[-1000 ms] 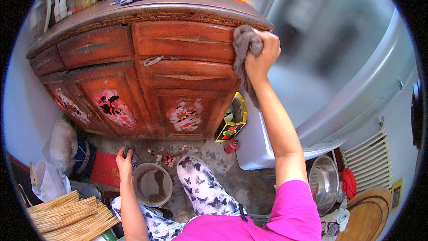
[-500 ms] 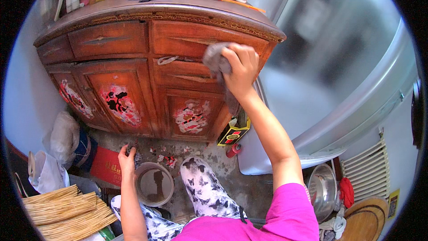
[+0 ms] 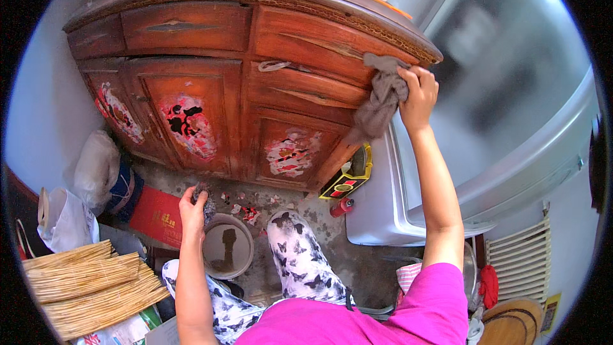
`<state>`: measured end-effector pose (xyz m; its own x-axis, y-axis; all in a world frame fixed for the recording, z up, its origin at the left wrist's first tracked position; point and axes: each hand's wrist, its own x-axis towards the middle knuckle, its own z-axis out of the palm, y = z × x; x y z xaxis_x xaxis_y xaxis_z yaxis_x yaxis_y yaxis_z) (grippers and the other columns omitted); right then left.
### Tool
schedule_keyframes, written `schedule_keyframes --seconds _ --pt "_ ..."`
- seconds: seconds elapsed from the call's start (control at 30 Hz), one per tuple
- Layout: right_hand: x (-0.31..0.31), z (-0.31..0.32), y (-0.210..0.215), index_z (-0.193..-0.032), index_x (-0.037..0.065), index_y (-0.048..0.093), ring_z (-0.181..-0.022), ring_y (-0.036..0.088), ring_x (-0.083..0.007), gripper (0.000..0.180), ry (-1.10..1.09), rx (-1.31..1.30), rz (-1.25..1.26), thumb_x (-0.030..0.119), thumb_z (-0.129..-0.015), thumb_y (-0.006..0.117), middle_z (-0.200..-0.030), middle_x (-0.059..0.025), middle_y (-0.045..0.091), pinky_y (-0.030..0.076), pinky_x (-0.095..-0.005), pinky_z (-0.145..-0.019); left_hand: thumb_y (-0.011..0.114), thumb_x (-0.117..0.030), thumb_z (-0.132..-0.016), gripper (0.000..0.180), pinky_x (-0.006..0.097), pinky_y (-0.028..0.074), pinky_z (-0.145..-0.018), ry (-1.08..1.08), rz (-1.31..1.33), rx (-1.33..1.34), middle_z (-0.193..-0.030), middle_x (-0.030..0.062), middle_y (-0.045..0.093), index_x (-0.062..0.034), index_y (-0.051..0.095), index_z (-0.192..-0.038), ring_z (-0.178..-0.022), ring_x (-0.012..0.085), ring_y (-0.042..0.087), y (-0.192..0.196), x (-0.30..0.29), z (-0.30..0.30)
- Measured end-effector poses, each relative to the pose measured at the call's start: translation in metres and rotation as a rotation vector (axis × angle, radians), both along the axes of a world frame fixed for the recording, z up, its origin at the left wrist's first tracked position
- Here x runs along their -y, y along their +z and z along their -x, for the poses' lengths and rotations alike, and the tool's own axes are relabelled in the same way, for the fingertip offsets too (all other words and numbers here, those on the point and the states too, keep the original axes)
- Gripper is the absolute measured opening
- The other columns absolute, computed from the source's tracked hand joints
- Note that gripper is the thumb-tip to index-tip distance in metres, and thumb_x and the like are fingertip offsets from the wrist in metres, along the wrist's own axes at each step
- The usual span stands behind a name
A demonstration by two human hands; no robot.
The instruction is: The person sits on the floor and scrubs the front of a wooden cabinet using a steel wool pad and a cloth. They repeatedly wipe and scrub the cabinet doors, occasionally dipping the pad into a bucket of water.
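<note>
My right hand (image 3: 416,94) is raised and shut on a grey cloth (image 3: 380,99), pressing it against the right end of a red-brown wooden cabinet (image 3: 211,57), just under its top edge. Part of the cloth hangs down over the drawer fronts. My left hand (image 3: 193,207) is low near the floor, holding a small dark scrubber above a round bowl (image 3: 227,248) of murky water. My legs in butterfly-print trousers (image 3: 297,262) are bent in front of the cabinet.
A large grey appliance (image 3: 485,108) stands right of the cabinet. A yellow-black box (image 3: 348,179) and a red can (image 3: 341,206) lie at the cabinet's foot. Bundled straw mats (image 3: 83,284), white bags (image 3: 96,166) and a red box (image 3: 156,217) lie left. Cabinet top carries cloths and dishes.
My right hand has swept the cloth along the cabinet front, to the middle drawer and back to the right end. The left hand stayed by the bowl.
</note>
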<state>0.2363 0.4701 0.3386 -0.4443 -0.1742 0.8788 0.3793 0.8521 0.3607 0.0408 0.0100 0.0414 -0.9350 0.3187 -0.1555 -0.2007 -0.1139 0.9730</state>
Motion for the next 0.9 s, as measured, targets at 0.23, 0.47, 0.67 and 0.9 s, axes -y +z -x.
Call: schedule_keyframes --seconds 0.23,0.47,0.67,0.9 --pt "0.091 0.084 -0.022 -0.107 0.024 0.072 -0.098 0.062 -0.0204 0.034 0.180 0.005 -0.055 0.015 -0.075 0.074 -0.105 0.0031 0.068 0.043 -0.0402 -0.081 0.068 -0.008 -0.094 0.026 0.030 0.049 -0.087 0.037 -0.023 -0.056 -0.105 0.0042 0.070 0.0012 0.068 -0.118 -0.094 0.0139 0.063 -0.007 -0.004 0.010" --pt "0.108 0.147 -0.055 -0.104 0.024 0.074 -0.094 0.062 -0.0176 0.026 0.234 0.068 -0.160 0.020 -0.082 0.062 -0.103 0.0056 0.069 0.044 -0.0363 -0.078 0.069 -0.010 -0.095 0.031 0.031 0.052 -0.079 0.032 0.019 -0.034 -0.106 0.0065 0.071 0.0026 0.064 -0.123 -0.088 0.0156 0.065 -0.009 -0.002 0.011" --pt "0.048 0.036 -0.067 -0.110 0.019 0.071 -0.098 0.062 -0.0244 0.040 0.054 0.138 0.077 0.006 -0.073 0.067 -0.110 0.0006 0.070 0.045 -0.0408 -0.083 0.069 -0.009 -0.095 0.031 0.031 0.051 -0.084 0.048 0.054 -0.005 -0.109 0.0075 0.071 0.0036 0.065 -0.123 -0.093 0.0158 0.065 0.003 -0.005 -0.002" --pt "0.034 -0.009 -0.083 -0.114 0.019 0.069 -0.100 0.062 -0.0306 0.057 -0.092 0.013 0.325 -0.001 -0.062 0.074 -0.104 -0.0039 0.064 0.048 -0.0454 -0.085 0.069 -0.007 -0.094 0.031 0.030 0.050 -0.088 0.003 0.043 -0.028 -0.109 0.0070 0.071 0.0023 0.065 -0.124 -0.097 0.0164 0.064 -0.009 -0.017 0.006"
